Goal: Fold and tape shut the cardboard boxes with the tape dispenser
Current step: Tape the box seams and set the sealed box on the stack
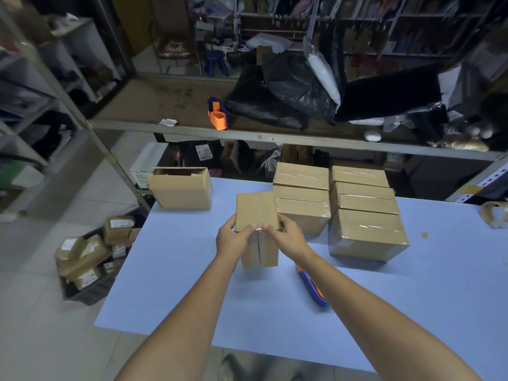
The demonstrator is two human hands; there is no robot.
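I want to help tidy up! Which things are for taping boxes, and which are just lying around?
For the job: held box, tape dispenser, open box, taped boxes.
Lying about: black bags, blue stool, floor parcels.

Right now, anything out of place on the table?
Minor only: a brown scrap lies loose on the blue table right of the taped boxes. The open box sits at the far-left corner, untaped.
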